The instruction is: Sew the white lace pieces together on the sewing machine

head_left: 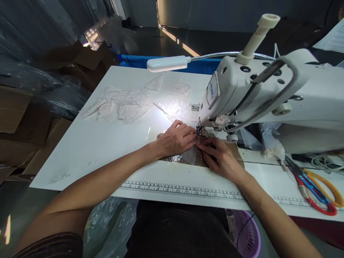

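Observation:
Both hands are close together at the needle area of a white sewing machine (225, 89). My left hand (178, 139) lies left of the presser foot (200, 132), its fingers bent and pressed down on a piece of thin sheer fabric (190, 156). From the right, my right hand (219, 157) pinches the same fabric's edge with fingertips just in front of the foot. The fabric is translucent and partly hidden beneath the fingers. Behind my left hand, white lace pieces (131, 102) lie spread over the table.
A lamp (168, 63) on a bendable neck shines over the white table (88, 157). Red-handled and yellow-handled scissors (314, 186) lie at the right. A printed ruler (182, 190) runs along the front edge. Below is a purple basket (248, 233); cardboard boxes (24, 125) stand left.

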The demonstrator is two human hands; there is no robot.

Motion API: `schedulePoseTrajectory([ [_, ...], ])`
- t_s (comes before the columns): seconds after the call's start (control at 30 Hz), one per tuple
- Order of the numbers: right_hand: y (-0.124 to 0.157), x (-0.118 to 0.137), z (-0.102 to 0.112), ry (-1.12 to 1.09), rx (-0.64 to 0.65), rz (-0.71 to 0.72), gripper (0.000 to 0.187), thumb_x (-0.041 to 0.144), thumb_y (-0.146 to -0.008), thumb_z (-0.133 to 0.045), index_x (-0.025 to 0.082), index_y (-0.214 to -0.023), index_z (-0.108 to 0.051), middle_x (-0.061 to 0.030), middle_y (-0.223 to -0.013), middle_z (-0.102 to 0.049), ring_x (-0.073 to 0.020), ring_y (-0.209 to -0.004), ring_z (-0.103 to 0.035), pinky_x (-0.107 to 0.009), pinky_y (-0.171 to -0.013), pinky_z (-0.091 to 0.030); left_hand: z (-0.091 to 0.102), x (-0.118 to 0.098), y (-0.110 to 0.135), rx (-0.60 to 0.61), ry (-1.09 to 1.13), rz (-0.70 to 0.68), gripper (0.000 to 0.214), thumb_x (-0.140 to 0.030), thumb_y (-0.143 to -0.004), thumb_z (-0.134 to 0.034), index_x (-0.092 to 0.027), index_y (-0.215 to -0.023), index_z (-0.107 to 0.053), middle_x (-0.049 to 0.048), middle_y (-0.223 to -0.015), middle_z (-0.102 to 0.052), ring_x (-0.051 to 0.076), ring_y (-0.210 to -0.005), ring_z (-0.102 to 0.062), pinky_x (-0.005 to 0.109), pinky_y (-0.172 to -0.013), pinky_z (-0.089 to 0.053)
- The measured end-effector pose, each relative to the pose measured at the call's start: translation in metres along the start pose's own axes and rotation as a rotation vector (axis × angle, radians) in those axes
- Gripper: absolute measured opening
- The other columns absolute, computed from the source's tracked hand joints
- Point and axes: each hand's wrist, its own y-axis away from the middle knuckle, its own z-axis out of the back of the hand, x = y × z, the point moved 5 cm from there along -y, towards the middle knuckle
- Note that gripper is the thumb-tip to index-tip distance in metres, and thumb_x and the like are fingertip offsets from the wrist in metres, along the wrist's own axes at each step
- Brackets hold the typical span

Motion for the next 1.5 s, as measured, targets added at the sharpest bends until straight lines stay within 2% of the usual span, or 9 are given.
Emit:
schedulePoseTrajectory([
  [0.1, 0.0, 0.001, 0.0, 0.031, 0.004, 0.007, 0.035, 0.016, -0.091, -0.049, 0.018, -0.123, -0.064, -0.0142, -0.107, -0.059, -0.0281, -0.1, -0.06, -0.049, -0.085, -0.054, 0.002, -0.003, 0.001, -0.046, 0.056, -0.088, 0.018, -0.021, -0.095, -0.051, -0.018, -0.089, -0.068, 0.0027, -0.099, -0.073, 0.014, -0.077, -0.059, 0.035, -0.079, -0.042],
  [0.2, 0.0, 0.002, -0.001, 0.059, -0.007, 0.008, 0.035, 0.017, -0.091, -0.049, 0.018, -0.123, -0.063, -0.0148, -0.107, -0.058, -0.0293, -0.1, -0.059, -0.05, -0.083, -0.054, 0.005, -0.003, 0.002, -0.028, 0.083, -0.111, 0.017, -0.024, -0.092, -0.054, -0.02, -0.092, -0.07, 0.0032, -0.104, -0.072, 0.015, -0.076, -0.059, 0.035, -0.074, -0.042],
  [0.43, -0.003, 0.004, -0.003, 0.143, -0.029, -0.009, 0.036, 0.018, -0.092, -0.046, 0.012, -0.125, -0.06, -0.018, -0.105, -0.057, -0.0287, -0.09, -0.058, -0.047, -0.073, -0.057, 0.003, 0.0, 0.002, 0.061, 0.033, -0.078, 0.022, -0.029, -0.092, -0.053, -0.02, -0.103, -0.07, 0.0056, -0.114, -0.069, 0.018, -0.078, -0.057, 0.037, -0.075, -0.043],
  [0.73, -0.013, 0.009, -0.004, 0.245, -0.034, 0.01, 0.038, 0.013, -0.092, -0.043, -0.002, -0.123, -0.059, -0.0231, -0.098, -0.058, -0.0305, -0.088, -0.058, -0.048, -0.076, -0.056, -0.002, 0.001, -0.003, 0.142, -0.052, 0.011, 0.029, -0.032, -0.097, -0.046, -0.016, -0.111, -0.066, 0.0105, -0.121, -0.064, 0.02, -0.085, -0.058, 0.038, -0.073, -0.043],
  [0.93, -0.004, -0.004, 0.004, 0.066, -0.046, -0.134, 0.039, 0.022, -0.095, -0.043, 0.011, -0.13, -0.058, -0.0187, -0.113, -0.058, -0.0279, -0.097, -0.061, -0.044, -0.085, -0.055, -0.004, 0.004, -0.004, 0.153, -0.032, 0.047, 0.031, -0.033, -0.098, -0.045, -0.014, -0.112, -0.064, 0.0115, -0.12, -0.065, 0.021, -0.09, -0.059, 0.04, -0.077, -0.044],
  [1.1, 0.004, -0.02, 0.01, -0.073, -0.027, -0.312, 0.037, 0.026, -0.094, -0.047, 0.019, -0.127, -0.061, -0.0119, -0.103, -0.066, -0.0219, -0.078, -0.065, -0.038, -0.072, -0.055, 0.004, 0.008, -0.004, 0.076, -0.006, 0.055, 0.029, -0.035, -0.096, -0.051, -0.013, -0.111, -0.062, 0.0139, -0.115, -0.065, 0.023, -0.092, -0.06, 0.042, -0.077, -0.047],
  [1.2, 0.003, -0.022, 0.016, -0.126, -0.032, -0.329, 0.034, 0.026, -0.092, -0.049, 0.019, -0.122, -0.064, -0.0103, -0.101, -0.069, -0.0223, -0.081, -0.066, -0.037, -0.074, -0.054, 0.015, 0.01, -0.004, 0.028, 0.138, 0.03, 0.019, -0.028, -0.096, -0.052, -0.013, -0.102, -0.064, 0.012, -0.106, -0.066, 0.02, -0.091, -0.06, 0.039, -0.077, -0.051],
  [1.33, -0.007, -0.022, 0.025, -0.192, 0.056, -0.329, 0.029, 0.025, -0.09, -0.05, 0.018, -0.113, -0.067, -0.0071, -0.093, -0.071, -0.0203, -0.077, -0.066, -0.033, -0.071, -0.053, 0.017, 0.006, -0.001, 0.133, 0.44, -0.079, 0.013, -0.021, -0.093, -0.056, -0.014, -0.099, -0.066, 0.0088, -0.098, -0.067, 0.017, -0.091, -0.063, 0.032, -0.078, -0.054],
  [1.5, -0.023, -0.016, 0.027, -0.095, 0.172, -0.211, 0.022, 0.022, -0.088, -0.048, 0.019, -0.097, -0.068, -0.0054, -0.086, -0.07, -0.0187, -0.071, -0.064, -0.031, -0.067, -0.052, 0.009, 0.008, 0.002, 0.215, 0.45, -0.044, 0.013, -0.024, -0.093, -0.057, -0.017, -0.091, -0.068, 0.0078, -0.097, -0.068, 0.017, -0.088, -0.063, 0.035, -0.08, -0.053],
])
